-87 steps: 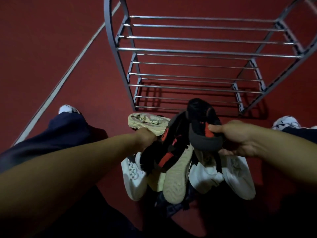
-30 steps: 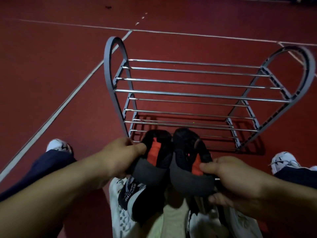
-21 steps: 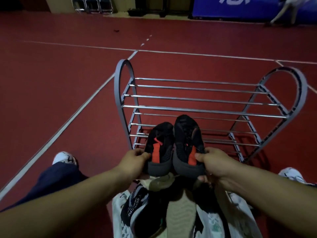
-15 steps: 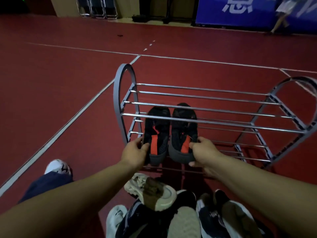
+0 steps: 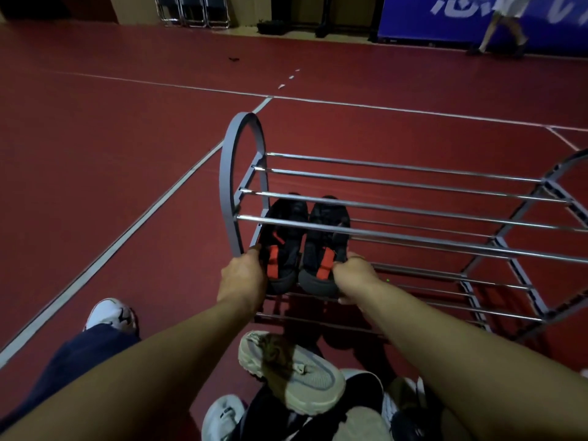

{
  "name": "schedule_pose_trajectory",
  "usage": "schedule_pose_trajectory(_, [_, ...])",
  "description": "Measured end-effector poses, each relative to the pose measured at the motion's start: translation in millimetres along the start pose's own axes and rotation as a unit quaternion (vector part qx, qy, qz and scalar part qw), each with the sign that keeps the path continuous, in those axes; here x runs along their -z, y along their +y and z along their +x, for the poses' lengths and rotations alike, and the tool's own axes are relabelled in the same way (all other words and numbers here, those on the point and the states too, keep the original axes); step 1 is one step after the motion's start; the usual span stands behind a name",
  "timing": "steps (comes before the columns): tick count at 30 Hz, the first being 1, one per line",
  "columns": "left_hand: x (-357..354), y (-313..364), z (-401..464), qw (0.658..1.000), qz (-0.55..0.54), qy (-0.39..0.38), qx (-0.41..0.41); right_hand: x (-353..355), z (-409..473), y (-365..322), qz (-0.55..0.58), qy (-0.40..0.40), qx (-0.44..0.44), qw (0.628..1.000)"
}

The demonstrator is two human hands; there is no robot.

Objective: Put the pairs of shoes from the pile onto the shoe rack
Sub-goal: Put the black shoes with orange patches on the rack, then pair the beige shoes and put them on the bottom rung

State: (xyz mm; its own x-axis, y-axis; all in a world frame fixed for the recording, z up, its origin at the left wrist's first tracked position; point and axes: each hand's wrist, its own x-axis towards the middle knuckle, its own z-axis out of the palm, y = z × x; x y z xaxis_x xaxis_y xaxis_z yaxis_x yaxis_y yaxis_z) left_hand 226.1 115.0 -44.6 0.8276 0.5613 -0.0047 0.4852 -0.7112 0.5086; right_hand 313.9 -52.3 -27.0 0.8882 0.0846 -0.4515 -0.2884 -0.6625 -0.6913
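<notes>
A: Okay, quick one. Left hand (image 5: 243, 275) is closed on the heel of the left black shoe (image 5: 283, 240), right hand (image 5: 353, 275) closed on the heel of the right black shoe (image 5: 327, 240). Both shoes sit side by side, toes pointing away, on the middle tier of the shoe rack (image 5: 413, 230), at its left end, under the top rails.

B: Fully seated?

A: Can't tell. Heels overhang the front rail a little, and the hands hide the contact there.

B: Risks?

A: Main one, my guess: shelf is only thin rails with gaps. Let go with the heels too far forward and a shoe could tip back off the front rail, dropping to the lower tier or the floor (image 5: 127, 154).

B: Left side?

A: Left shoe is just beside the arched end frame (image 5: 227, 186). Pushing it in crooked could snag it there, or nudge the rack, which looks light.

B: Top rail?

A: It crosses right over the shoes. Lifting the hands out steeply could knock knuckles on it and jog the pair.

B: Pile?

A: Pile of shoes (image 5: 302, 393) is right below the forearms, beige sneaker (image 5: 292, 374) perched on top. Pulling the arms back low might roll it off. Rest of the pile is untouched, so plenty left to do.
</notes>
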Motion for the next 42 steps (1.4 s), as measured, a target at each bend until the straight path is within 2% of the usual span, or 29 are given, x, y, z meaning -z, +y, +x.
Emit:
schedule_pose_trajectory(2, [4.9,4.6,-7.3,1.000,0.005,-0.003,-0.004,7.8,-3.3,0.1,-0.032,-0.014,0.010,0.999])
schedule_pose_trajectory(4, [11.4,7.3,-18.5,0.999,0.020,0.032,-0.026,8.3,-9.7,4.3,-0.048,-0.015,0.008,0.999])
schedule_pose_trajectory(6, [16.0,6.5,-35.8,0.995,0.032,0.079,-0.056,5.2,-20.6,14.9,-0.060,0.021,0.026,0.998])
schedule_pose_trajectory(8, [12.5,1.2,-55.2,0.994,0.058,0.073,-0.059,0.9,-33.1,30.6,-0.063,0.046,0.064,0.995])
schedule_pose_trajectory(10, [-0.4,-11.0,-75.8,0.992,0.119,-0.025,-0.012,-8.6,-47.3,52.4,-0.104,0.030,0.088,0.990])
schedule_pose_trajectory(13, [-28.7,-39.5,-116.5,0.957,0.214,-0.191,0.041,-33.7,-67.9,92.2,-0.228,-0.048,0.088,0.968])
schedule_pose_trajectory(16, [-60.1,-61.7,-164.4,0.945,0.190,-0.257,0.069,-57.8,-90.4,131.1,-0.341,-0.164,0.092,0.921])
schedule_pose_trajectory(17, [-67.6,-65.2,-179.8,0.947,0.178,-0.260,0.068,-64.2,-99.5,142.5,-0.364,-0.171,0.103,0.910])
schedule_pose_trajectory(18, [-73.9,-67.5,-190.8,0.953,0.166,-0.245,0.064,-69.2,-107.3,151.7,-0.380,-0.145,0.121,0.906])
schedule_pose_trajectory(21, [-73.6,-70.2,-197.3,0.975,0.095,-0.186,0.072,-72.8,-119.1,159.4,-0.347,-0.047,0.157,0.924])
schedule_pose_trajectory(24, [-63.1,-69.0,-181.2,0.976,0.029,-0.181,0.113,-62.7,-115.3,157.5,-0.227,-0.049,0.133,0.963])
schedule_pose_trajectory(27, [-56.0,-62.5,-172.7,0.978,-0.010,-0.167,0.126,-50.7,-114.0,145.0,-0.168,-0.024,0.153,0.974])
schedule_pose_trajectory(29, [-51.4,-51.2,-178.6,0.985,-0.006,-0.152,0.079,-37.7,-120.9,128.3,-0.218,-0.009,0.227,0.949])
schedule_pose_trajectory(31, [-51.1,-32.3,-193.0,0.988,0.017,-0.152,-0.017,-17.8,-130.7,119.3,-0.352,-0.035,0.311,0.882])
schedule_pose_trajectory(32, [-53.1,-21.6,-200.8,0.984,0.028,-0.166,-0.062,-7.2,-133.5,117.1,-0.412,-0.063,0.338,0.844])
schedule_pose_trajectory(33, [-57.8,-11.4,-209.7,0.977,0.042,-0.192,-0.089,4.2,-135.3,119.5,-0.446,-0.084,0.347,0.821])
schedule_pose_trajectory(34, [-65.3,-3.8,-218.6,0.968,0.065,-0.224,-0.095,14.7,-134.6,124.8,-0.464,-0.099,0.336,0.814])
schedule_pose_trajectory(36, [-81.0,3.7,-237.6,0.943,0.125,-0.303,-0.063,30.8,-136.0,138.2,-0.440,-0.109,0.301,0.839])
schedule_pose_trajectory(38, [-96.7,4.4,-259.9,0.921,0.142,-0.362,0.008,38.3,-137.7,150.1,-0.389,-0.081,0.264,0.879])
schedule_pose_trajectory(40, [-110.7,6.6,-278.0,0.911,0.082,-0.391,0.100,40.2,-135.3,155.7,-0.257,-0.038,0.167,0.951])
schedule_pose_trajectory(42, [-119.4,9.1,-288.4,0.899,-0.017,-0.393,0.192,40.1,-130.8,156.7,-0.095,-0.001,0.055,0.994])
